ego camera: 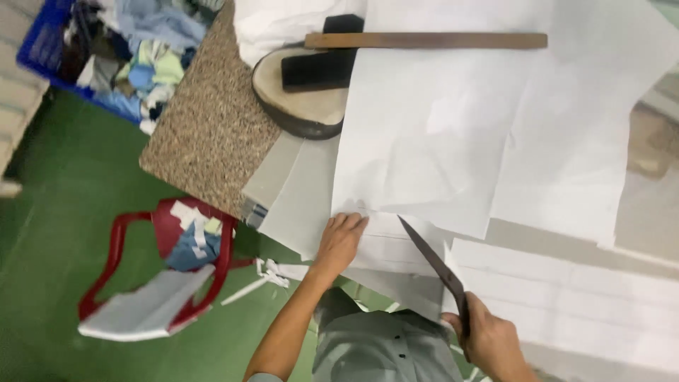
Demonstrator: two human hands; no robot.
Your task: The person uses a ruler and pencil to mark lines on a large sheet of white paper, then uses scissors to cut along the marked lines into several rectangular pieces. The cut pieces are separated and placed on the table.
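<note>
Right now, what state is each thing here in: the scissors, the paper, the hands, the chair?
Scissors: open, blades at the paper's edge.
White paper: spread flat, creased, overhanging the table.
Left hand: flat, pressing on the paper.
Right hand: closed on the scissors' handles.
Wooden ruler: lying flat across the paper.
Red chair: upright, piled with scraps.
Blue crate: full of cloth.

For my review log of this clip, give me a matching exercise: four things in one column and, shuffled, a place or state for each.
Things:
1. scissors
2. wooden ruler
3. red plastic chair
4. blue crate

Places or states:
A. on the green floor, scraps on its seat
B. held open in the right hand
C. top left, full of cloth pieces
D. lying across the white paper at the top

Pairs: 1-B, 2-D, 3-A, 4-C
</note>
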